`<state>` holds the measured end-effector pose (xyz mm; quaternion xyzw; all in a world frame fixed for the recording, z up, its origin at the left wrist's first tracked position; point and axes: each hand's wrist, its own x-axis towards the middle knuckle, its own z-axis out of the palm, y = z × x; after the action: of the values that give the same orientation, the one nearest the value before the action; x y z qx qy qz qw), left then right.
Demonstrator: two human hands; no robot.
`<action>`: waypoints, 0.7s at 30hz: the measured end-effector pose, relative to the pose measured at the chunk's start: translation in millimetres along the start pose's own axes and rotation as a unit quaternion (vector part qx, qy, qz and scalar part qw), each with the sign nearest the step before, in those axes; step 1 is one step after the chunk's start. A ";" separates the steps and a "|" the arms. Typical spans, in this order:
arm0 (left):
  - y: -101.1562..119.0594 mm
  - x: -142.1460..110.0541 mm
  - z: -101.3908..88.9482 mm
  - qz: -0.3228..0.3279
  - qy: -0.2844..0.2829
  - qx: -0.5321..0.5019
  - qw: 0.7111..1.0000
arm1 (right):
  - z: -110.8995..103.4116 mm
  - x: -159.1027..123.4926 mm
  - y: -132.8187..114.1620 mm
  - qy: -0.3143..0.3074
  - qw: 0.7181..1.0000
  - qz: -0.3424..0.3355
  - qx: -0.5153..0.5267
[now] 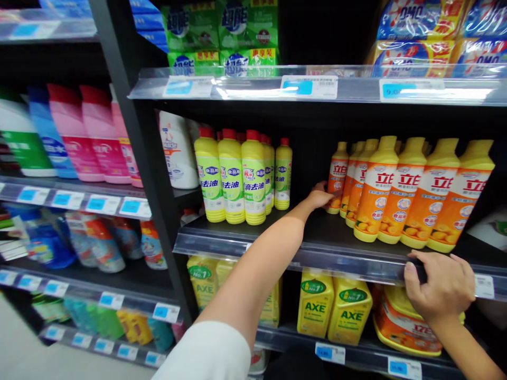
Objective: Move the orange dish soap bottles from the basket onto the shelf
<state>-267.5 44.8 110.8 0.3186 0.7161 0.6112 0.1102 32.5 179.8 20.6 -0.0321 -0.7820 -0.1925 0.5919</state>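
My left hand [321, 198] reaches deep into the middle shelf and closes on the lower part of the rearmost orange dish soap bottle [338, 171]. That bottle stands at the left end of a row of several orange bottles [412, 192] with yellow caps. My right hand [439, 287] grips the front edge of the same black shelf [317, 237], fingers curled over the price rail. A group of yellow-green bottles with red caps [232, 177] stands to the left of my left arm.
Yellow AXE jugs [332, 309] and an orange refill jug [404, 322] sit on the shelf below. Green and blue detergent bags fill the top shelf [245, 87]. The left bay holds pink, blue and white bottles [85, 134].
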 end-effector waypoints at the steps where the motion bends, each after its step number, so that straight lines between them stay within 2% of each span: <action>1: 0.2 -0.1 -0.1 0.000 0.001 0.002 1.000 | -0.5 0.3 -0.5 -0.002 1.000 0.001 0.001; 21: -0.3 -1.6 -2.6 -0.003 -0.014 0.011 1.000 | -0.6 2.3 -2.6 0.007 1.000 0.003 0.002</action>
<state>-267.8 41.8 110.8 0.3264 0.7223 0.5981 0.1185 31.7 176.8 22.2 -0.0318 -0.7781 -0.1897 0.5979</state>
